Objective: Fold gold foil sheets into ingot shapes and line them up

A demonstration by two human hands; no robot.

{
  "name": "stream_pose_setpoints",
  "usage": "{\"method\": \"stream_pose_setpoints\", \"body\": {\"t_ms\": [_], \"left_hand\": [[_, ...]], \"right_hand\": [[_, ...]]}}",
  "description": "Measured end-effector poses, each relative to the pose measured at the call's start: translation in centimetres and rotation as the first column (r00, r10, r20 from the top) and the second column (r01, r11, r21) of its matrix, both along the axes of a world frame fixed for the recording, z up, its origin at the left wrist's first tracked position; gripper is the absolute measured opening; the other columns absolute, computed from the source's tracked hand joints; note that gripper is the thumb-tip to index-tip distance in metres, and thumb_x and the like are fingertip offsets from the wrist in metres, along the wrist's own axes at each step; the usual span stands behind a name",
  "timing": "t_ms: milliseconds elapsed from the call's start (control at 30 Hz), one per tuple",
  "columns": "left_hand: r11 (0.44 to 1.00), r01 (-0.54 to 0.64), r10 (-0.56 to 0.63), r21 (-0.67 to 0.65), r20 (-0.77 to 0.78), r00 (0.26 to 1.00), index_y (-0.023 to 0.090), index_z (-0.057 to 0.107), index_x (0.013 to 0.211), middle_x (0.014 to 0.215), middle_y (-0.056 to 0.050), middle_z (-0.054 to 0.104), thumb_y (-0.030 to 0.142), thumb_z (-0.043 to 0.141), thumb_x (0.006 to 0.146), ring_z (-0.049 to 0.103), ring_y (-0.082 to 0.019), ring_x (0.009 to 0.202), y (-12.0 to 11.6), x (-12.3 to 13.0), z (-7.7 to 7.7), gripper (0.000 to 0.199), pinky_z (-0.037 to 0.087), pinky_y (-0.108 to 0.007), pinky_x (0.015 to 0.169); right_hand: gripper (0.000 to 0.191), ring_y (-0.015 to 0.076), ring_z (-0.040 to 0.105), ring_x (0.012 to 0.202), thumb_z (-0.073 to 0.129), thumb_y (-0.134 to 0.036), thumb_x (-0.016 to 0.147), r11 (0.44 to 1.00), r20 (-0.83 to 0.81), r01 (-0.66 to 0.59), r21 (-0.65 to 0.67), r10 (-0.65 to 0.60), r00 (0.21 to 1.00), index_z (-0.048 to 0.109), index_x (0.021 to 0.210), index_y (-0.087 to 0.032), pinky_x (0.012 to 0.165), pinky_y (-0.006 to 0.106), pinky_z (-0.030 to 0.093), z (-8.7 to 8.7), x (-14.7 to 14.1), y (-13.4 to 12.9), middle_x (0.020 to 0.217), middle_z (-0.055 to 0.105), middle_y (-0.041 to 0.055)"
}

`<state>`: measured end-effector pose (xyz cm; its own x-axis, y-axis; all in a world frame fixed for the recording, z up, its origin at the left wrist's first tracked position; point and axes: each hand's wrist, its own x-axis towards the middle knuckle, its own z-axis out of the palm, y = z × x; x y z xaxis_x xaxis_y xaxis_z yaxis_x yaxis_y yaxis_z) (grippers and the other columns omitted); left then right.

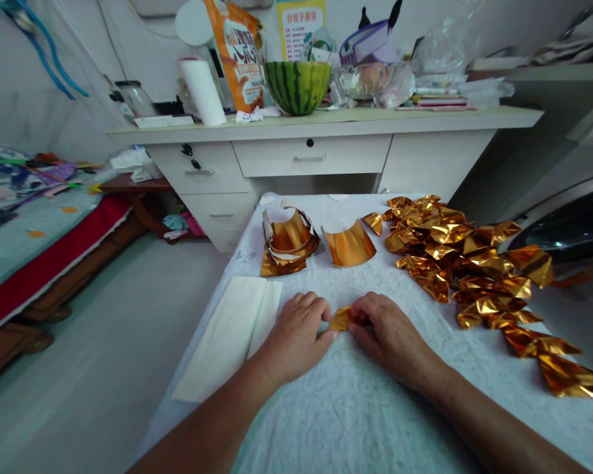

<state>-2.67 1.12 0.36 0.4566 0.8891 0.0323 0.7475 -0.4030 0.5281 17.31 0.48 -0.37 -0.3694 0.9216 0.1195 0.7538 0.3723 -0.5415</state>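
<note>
Between my two hands, low over the cloth-covered table, is a small piece of gold foil paper (pixel 340 319). My right hand (pixel 383 332) is closed on its right end, fingers and thumb pinched together. On the left end, my left hand (pixel 304 329) grips the edge with curled fingers and thumb. Beyond them lie a curved gold foil sheet (pixel 350 247) and a stack of curled gold foil sheets (pixel 291 237). Many folded gold foil pieces (pixel 449 230) are heaped along the table's right side. Beside my left forearm lies folded pale paper (pixel 227 332).
A white desk (pixel 311 155) with drawers stands behind the table, holding a halved watermelon (pixel 297 85), an orange snack bag (pixel 240 59), a paper roll (pixel 202 92) and plastic bags. At left is a bed (pixel 44 230); a dark-doored appliance (pixel 568 210) stands at right.
</note>
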Motion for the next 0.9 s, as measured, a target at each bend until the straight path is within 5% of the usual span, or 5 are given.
{"method": "stream_pose_setpoints", "body": {"t_ms": [733,900], "left_hand": [[0.999,-0.048,0.048,-0.009,-0.043,0.998,0.020,0.062,0.076,0.083,-0.001,0.063,0.019,0.062,0.084,0.056,-0.019,0.088,0.1,0.3,-0.1,0.009,0.040,-0.032,0.078],[0.999,-0.045,0.046,0.013,-0.067,0.997,0.020,0.062,0.075,0.082,-0.001,0.063,0.019,0.062,0.085,0.056,-0.019,0.087,0.1,0.4,-0.1,0.010,0.039,-0.032,0.077]], "right_hand": [[0.005,0.0217,0.052,0.079,0.055,-0.016,0.085,0.998,0.190,0.059,-0.027,-0.052,0.980,0.053,0.082,-0.019,0.074,0.034,0.039,0.6,-1.1,-0.1,0.084,0.058,0.0061],[0.011,0.0243,0.052,0.083,0.058,-0.029,0.087,0.999,0.239,0.043,-0.007,-0.040,0.970,0.054,0.087,-0.018,0.076,0.036,0.039,0.7,-1.3,-0.3,0.089,0.058,0.0084]]}}
